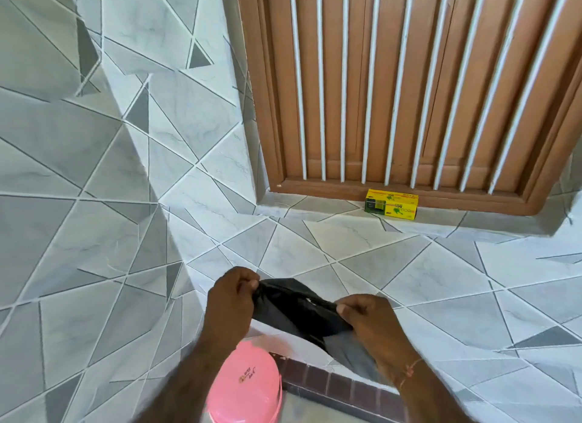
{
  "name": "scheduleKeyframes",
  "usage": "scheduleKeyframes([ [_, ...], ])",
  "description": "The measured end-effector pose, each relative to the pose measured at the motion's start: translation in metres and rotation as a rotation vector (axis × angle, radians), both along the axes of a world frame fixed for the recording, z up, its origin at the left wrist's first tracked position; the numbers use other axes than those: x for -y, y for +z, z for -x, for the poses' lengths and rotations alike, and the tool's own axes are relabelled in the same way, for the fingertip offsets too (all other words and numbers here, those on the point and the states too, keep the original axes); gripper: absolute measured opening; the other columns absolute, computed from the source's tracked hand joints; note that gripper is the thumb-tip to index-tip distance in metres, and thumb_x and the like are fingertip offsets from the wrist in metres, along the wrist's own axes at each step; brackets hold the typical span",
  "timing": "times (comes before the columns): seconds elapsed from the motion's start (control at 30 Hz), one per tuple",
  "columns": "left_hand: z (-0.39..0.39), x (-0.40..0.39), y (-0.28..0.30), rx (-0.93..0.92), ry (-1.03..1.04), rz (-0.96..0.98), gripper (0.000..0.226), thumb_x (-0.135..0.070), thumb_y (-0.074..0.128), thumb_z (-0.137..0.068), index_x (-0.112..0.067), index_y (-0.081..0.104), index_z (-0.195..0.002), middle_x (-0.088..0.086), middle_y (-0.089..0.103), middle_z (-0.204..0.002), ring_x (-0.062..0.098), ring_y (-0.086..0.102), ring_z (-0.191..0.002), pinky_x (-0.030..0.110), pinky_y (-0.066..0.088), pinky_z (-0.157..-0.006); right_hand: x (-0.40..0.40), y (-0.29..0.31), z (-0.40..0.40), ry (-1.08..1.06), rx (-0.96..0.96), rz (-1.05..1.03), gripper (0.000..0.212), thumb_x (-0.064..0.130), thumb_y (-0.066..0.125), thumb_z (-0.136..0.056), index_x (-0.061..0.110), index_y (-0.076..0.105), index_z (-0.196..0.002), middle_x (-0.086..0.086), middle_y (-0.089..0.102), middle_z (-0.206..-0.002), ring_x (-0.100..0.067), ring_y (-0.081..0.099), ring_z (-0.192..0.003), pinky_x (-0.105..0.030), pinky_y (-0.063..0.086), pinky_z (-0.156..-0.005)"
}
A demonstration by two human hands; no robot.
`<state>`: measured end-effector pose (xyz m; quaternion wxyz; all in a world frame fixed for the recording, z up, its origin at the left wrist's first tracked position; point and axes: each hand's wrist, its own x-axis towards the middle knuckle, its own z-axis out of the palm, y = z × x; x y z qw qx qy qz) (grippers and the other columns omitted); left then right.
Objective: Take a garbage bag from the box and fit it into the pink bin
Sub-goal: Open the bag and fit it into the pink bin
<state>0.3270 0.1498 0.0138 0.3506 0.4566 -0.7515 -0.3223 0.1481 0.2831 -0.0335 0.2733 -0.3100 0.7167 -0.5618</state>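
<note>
A black garbage bag is stretched between both my hands in front of the tiled wall. My left hand pinches its left edge, and my right hand pinches the right edge, with the rest of the bag hanging down behind that wrist. The pink bin stands on the floor below my left forearm, with its lid closed and a small sticker on top. The yellow and green bag box lies on the window ledge, up and to the right.
A brown wooden window with white vertical bars fills the upper right. Grey and white tiled wall covers the left and lower area. A dark brick-patterned skirting strip runs along the wall's base by the bin.
</note>
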Motion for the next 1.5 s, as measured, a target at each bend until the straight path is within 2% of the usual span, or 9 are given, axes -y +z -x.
scheduleKeyframes([
  [0.2, -0.051, 0.01, 0.002, 0.153, -0.066, -0.06, 0.031, 0.004, 0.054, -0.087, -0.024, 0.064, -0.082, -0.006, 0.067, -0.082, 0.012, 0.061, -0.08, 0.013, 0.043, -0.066, 0.007, -0.003, -0.036, 0.037, -0.152, -0.048, 0.005, 0.022, 0.07, -0.081, 0.026, 0.067, -0.083, 0.009, 0.071, -0.088, -0.005, 0.066, -0.08, -0.027, 0.052, -0.074],
  [0.37, -0.074, 0.004, 0.008, 0.004, -0.17, -0.106, 0.016, 0.001, 0.055, -0.09, -0.008, 0.068, -0.092, 0.007, 0.069, -0.084, 0.002, 0.062, -0.068, 0.009, 0.047, -0.06, 0.041, 0.006, -0.101, 0.294, -0.297, -0.134, 0.084, 0.05, 0.076, -0.06, 0.034, 0.045, -0.136, 0.022, 0.048, -0.124, -0.004, 0.048, -0.118, -0.028, 0.04, -0.105],
  [0.47, -0.097, 0.016, 0.013, -0.021, -0.208, -0.042, 0.012, -0.005, 0.058, -0.091, -0.01, 0.068, -0.09, -0.007, 0.067, -0.079, -0.011, 0.06, -0.069, 0.004, 0.046, -0.063, 0.054, 0.011, -0.127, 0.244, -0.374, -0.088, 0.018, 0.02, 0.07, -0.078, 0.032, 0.063, -0.089, 0.017, 0.063, -0.082, -0.009, 0.061, -0.082, -0.027, 0.047, -0.079],
  [0.67, -0.166, 0.077, 0.014, 0.225, -0.288, 0.073, 0.017, -0.021, 0.059, -0.09, -0.027, 0.063, -0.075, -0.007, 0.069, -0.077, 0.008, 0.062, -0.073, 0.021, 0.046, -0.068, 0.065, 0.023, -0.174, 0.321, -0.373, -0.138, 0.042, 0.026, 0.07, -0.081, 0.023, 0.045, -0.048, 0.008, 0.038, -0.049, -0.004, 0.035, -0.048, -0.022, 0.031, -0.051],
  [0.8, -0.186, 0.091, 0.015, 0.067, -0.108, 0.235, 0.014, -0.018, 0.054, -0.094, -0.021, 0.067, -0.097, 0.0, 0.067, -0.1, 0.021, 0.061, -0.093, 0.035, 0.048, -0.088, 0.073, 0.03, -0.226, 0.281, -0.248, -0.116, 0.052, 0.041, 0.057, -0.091, 0.023, 0.028, -0.051, 0.011, 0.023, -0.048, -0.006, 0.021, -0.046, -0.018, 0.019, -0.043],
  [0.9, -0.203, 0.061, 0.013, -0.151, 0.029, 0.333, 0.017, -0.03, 0.052, -0.095, -0.023, 0.062, -0.083, -0.008, 0.062, -0.081, 0.015, 0.055, -0.076, 0.029, 0.041, -0.071, 0.081, 0.019, -0.248, 0.087, -0.146, -0.075, 0.04, 0.028, 0.055, -0.093, 0.021, 0.043, -0.055, 0.009, 0.039, -0.055, -0.008, 0.033, -0.053, -0.023, 0.029, -0.051],
  [1.03, -0.21, 0.022, -0.02, -0.056, -0.159, -0.025, 0.035, -0.05, 0.05, -0.09, -0.023, 0.063, -0.072, -0.007, 0.066, -0.068, 0.009, 0.06, -0.069, 0.033, 0.049, -0.069, 0.083, 0.011, -0.263, -0.023, -0.091, -0.038, 0.036, 0.022, 0.068, -0.084, 0.019, 0.045, -0.056, 0.006, 0.041, -0.053, -0.01, 0.036, -0.052, -0.023, 0.032, -0.049],
  [1.33, -0.196, 0.033, -0.034, -0.516, -0.344, -0.73, 0.018, -0.011, 0.06, -0.092, 0.003, 0.071, -0.091, 0.02, 0.072, -0.087, 0.025, 0.066, -0.077, 0.034, 0.056, -0.07, 0.076, 0.027, -0.267, 0.284, 0.174, 0.006, 0.027, 0.027, 0.063, -0.09, 0.013, 0.068, -0.068, -0.002, 0.066, -0.066, -0.012, 0.061, -0.061, -0.021, 0.049, -0.059],
  [1.5, -0.183, 0.025, -0.03, -0.272, -0.301, -0.411, 0.02, -0.014, 0.06, -0.09, -0.011, 0.071, -0.074, -0.001, 0.07, -0.069, 0.008, 0.062, -0.064, 0.022, 0.05, -0.064, 0.071, 0.019, -0.236, 0.207, 0.107, 0.029, 0.04, 0.038, 0.064, -0.086, -0.001, 0.069, -0.075, -0.013, 0.068, -0.076, -0.02, 0.061, -0.073, -0.04, 0.048, -0.072],
])
